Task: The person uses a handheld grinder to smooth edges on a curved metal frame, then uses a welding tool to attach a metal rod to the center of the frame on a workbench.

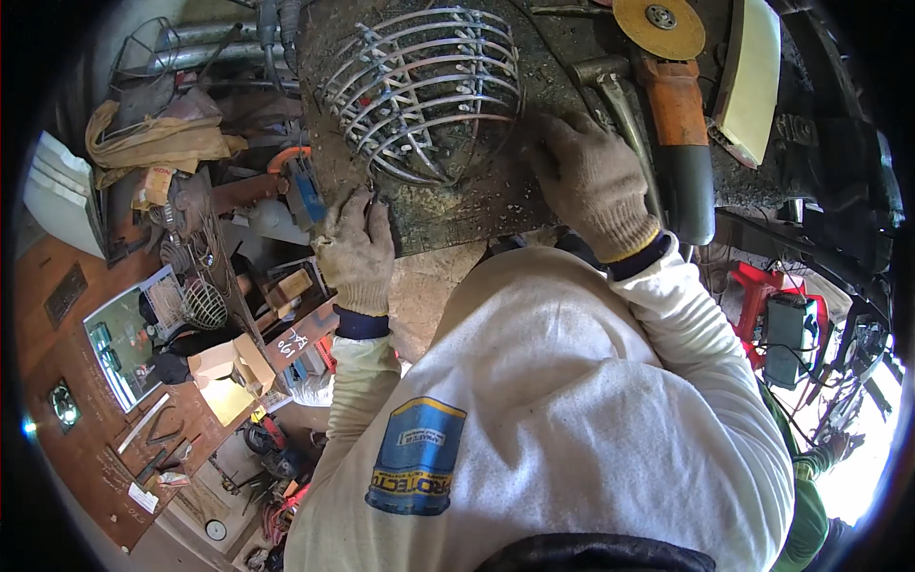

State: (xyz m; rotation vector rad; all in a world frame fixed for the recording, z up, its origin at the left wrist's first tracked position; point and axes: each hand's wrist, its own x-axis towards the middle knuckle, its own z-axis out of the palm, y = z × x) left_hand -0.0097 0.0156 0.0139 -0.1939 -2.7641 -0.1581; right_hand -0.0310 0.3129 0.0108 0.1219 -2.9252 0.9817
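Note:
A basket-like cage of curved metal rods [419, 119] lies on the dark, gritty workbench [448, 224]. My left hand [355, 248], in a tan knit glove, is at the bench's near edge, just below the cage's left side. Its fingers are drawn together around a small dark thing that I cannot make out. To the right of the cage, my right hand [599, 181], gloved alike, rests over the bench with fingers loosely bent and apart. Beside it lie a hammer [624, 110] and an orange angle grinder [675, 114] with a yellowish disc.
A pale rectangular block [748, 81] lies right of the grinder. At left are metal pipes [210, 52], brown cloth [157, 138] and a brown board [57, 315] holding an open cardboard box [229, 372]. A red and dark green machine [786, 324] stands at right, near another person's green sleeve [805, 534].

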